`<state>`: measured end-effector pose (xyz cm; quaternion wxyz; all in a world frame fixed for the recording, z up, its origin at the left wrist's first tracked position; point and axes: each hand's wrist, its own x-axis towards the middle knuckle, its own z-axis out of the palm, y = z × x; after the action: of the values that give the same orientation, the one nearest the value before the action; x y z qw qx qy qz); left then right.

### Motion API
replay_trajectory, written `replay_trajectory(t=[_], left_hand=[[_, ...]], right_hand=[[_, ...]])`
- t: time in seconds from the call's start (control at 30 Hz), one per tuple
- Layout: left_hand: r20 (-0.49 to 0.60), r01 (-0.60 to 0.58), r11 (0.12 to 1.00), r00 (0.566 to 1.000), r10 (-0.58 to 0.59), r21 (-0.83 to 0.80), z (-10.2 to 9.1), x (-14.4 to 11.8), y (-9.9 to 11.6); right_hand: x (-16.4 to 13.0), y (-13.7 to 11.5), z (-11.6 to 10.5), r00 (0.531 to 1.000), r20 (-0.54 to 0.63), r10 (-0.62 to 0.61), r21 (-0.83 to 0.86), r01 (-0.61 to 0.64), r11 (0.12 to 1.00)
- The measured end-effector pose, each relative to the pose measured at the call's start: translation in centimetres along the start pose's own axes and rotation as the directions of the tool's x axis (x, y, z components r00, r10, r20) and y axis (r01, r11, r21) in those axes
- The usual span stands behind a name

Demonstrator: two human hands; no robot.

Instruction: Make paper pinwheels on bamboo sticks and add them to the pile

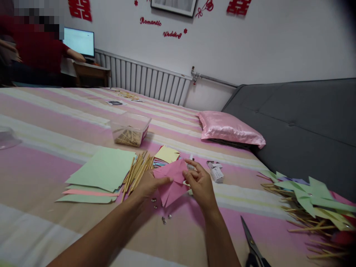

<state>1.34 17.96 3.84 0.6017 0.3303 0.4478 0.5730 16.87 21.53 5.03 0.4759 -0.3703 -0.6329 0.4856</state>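
Head view: The pink paper sheet (174,191) lies directly between the two hands, raised above the striped bedspread (91,237). The left hand (147,185) grips its left edge, thumb laid across the upper face. The right hand (201,184) grasps the right side with thumb and fingers, close to the far right corner. Both hands are in contact; neither is nearer. No distinct long axis can be told; one pointed corner faces the near side. Wooden sticks (142,171) lie just left of the left hand; scissors (251,241) lie near, right of the right forearm.
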Motion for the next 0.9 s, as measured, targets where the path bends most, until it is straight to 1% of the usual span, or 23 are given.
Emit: replay_trajectory(t=[0.1,0.2,0.23,0.27,0.3,0.33,0.37,0.4,0.47,0.5,0.53,0.6,0.67,0.77,0.9], left_hand=[[-0.058,0.009,1.000,0.998,-0.011,-0.030,-0.1,0.2,-0.1],[-0.121,0.001,0.994,0.993,-0.014,-0.108,-0.4,0.5,0.1],[-0.137,0.003,0.991,0.990,-0.022,-0.137,-0.6,0.6,0.2],[-0.152,0.003,0.987,0.988,-0.028,-0.162,-0.8,0.7,0.4],[-0.166,0.001,0.983,0.986,-0.032,-0.183,-0.9,0.8,0.6],[-0.177,-0.002,0.980,0.984,-0.034,-0.199,-1.0,0.8,0.8],[-0.180,-0.004,0.977,0.983,-0.035,-0.214,-1.1,0.8,1.0],[-0.180,-0.005,0.974,0.983,-0.037,-0.228,-1.1,0.8,1.1],[-0.166,0.007,0.967,0.985,-0.050,-0.253,-1.1,0.7,1.4],[-0.156,0.027,0.964,0.985,-0.070,-0.266,-1.0,0.6,1.5],[-0.147,0.053,0.959,0.984,-0.097,-0.279,-0.9,0.6,1.6],[-0.147,0.097,0.947,0.978,-0.147,-0.305,-0.8,0.5,1.6],[-0.152,0.118,0.937,0.973,-0.176,-0.329,-0.7,0.4,1.7],[-0.159,0.111,0.929,0.971,-0.176,-0.353,-0.5,0.3,1.9],[-0.141,0.113,0.933,0.975,-0.169,-0.341,-0.4,0.2,2.1]], right_hand=[[0.0,0.0,0.0,0.997,-0.068,-0.041,-0.008,0.041,0.999],[-0.1,-0.5,-0.1,0.971,-0.182,-0.153,-0.104,0.135,0.985],[-0.2,-0.8,-0.2,0.964,-0.199,-0.179,-0.140,0.153,0.978],[-0.4,-1.1,-0.3,0.964,-0.191,-0.186,-0.164,0.155,0.974],[-0.6,-1.5,-0.4,0.973,-0.155,-0.170,-0.169,0.143,0.975],[-0.8,-1.7,-0.5,0.987,-0.087,-0.132,-0.159,0.117,0.980],[-0.9,-1.9,-0.5,0.997,0.010,-0.081,-0.139,0.082,0.987],[-1.1,-2.0,-0.6,0.993,0.116,-0.030,-0.120,0.044,0.992],[-1.3,-1.9,-0.6,0.957,0.287,0.040,-0.098,-0.012,0.995],[-1.3,-1.7,-0.5,0.939,0.339,0.051,-0.093,-0.020,0.995],[-1.3,-1.4,-0.3,0.929,0.366,0.050,-0.089,-0.019,0.996],[-1.1,-0.7,-0.1,0.927,0.373,0.046,-0.079,-0.018,0.997],[-0.9,-0.2,0.2,0.936,0.348,0.053,-0.070,-0.031,0.997],[-0.7,0.1,0.2,0.948,0.310,0.069,-0.063,-0.052,0.997],[-0.7,0.1,0.1,0.950,0.307,0.050,-0.055,-0.034,0.998]])
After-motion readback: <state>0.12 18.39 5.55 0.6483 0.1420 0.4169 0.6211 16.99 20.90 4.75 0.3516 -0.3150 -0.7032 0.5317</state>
